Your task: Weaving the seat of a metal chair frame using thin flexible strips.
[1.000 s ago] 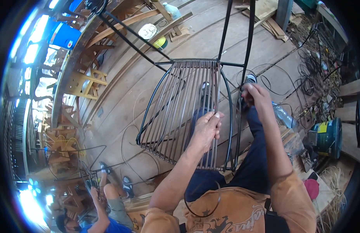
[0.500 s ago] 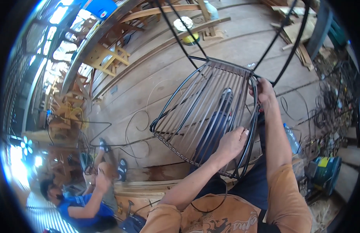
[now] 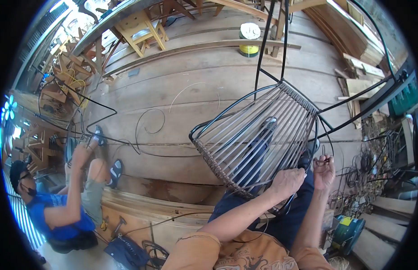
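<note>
A chair (image 3: 258,135) with a black tubular frame and a seat of grey-brown strands rests tilted across my legs. My left hand (image 3: 288,184) is closed at the seat's right edge, its fingertips beside the black side rail; what lies under the fingers is partly hidden. Just outside that rail is my right hand (image 3: 324,172), palm turned up and fingers curled on a thin dark cord (image 3: 331,143), which loops above the fingertips. Dark wrapping (image 3: 213,164) covers the seat's left rail.
A co-worker in a blue shirt (image 3: 60,216) sits at left, handling a dark bent frame (image 3: 101,108). Loose cord (image 3: 150,121) curls over the plank floor. A hammer (image 3: 120,225) lies on boards nearby. A green machine (image 3: 348,231) stands at right, below tangled wire (image 3: 364,162).
My right hand has come away from the seat's far right corner, nearer me, with the cord in its fingers. The chair is turned and farther right in view. My left hand stays at the seat's edge.
</note>
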Motion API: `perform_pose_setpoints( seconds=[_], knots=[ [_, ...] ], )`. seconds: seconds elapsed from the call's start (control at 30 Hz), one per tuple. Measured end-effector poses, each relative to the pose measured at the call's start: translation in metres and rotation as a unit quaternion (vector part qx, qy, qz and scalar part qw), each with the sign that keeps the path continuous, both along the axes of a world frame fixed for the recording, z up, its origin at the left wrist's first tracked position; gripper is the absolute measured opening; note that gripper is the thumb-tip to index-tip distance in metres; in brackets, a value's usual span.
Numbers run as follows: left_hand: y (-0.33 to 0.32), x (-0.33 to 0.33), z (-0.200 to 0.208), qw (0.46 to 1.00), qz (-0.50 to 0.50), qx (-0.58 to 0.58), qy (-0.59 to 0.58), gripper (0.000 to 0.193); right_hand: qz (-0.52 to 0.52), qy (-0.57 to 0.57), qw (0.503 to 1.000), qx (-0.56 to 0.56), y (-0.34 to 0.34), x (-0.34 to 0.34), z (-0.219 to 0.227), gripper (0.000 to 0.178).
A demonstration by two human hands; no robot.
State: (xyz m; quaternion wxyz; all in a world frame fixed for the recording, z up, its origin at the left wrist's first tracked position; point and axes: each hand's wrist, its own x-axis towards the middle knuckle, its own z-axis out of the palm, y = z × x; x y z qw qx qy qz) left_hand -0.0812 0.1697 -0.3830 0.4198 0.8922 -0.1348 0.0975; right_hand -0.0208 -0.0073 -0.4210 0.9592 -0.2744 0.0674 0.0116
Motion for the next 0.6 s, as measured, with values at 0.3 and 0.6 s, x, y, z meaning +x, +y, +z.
perform_pose_setpoints(
  seconds=[0.3,0.6],
  knots=[
    [-0.004,0.006,0.001,0.996,0.017,-0.061,-0.069,0.016,0.012,0.017,0.997,-0.072,-0.03,0.002,0.046,0.01],
    [0.007,0.001,0.025,0.982,0.024,-0.171,0.071,0.021,-0.095,0.021,0.645,-0.758,-0.103,-0.004,0.089,0.038]
  ],
)
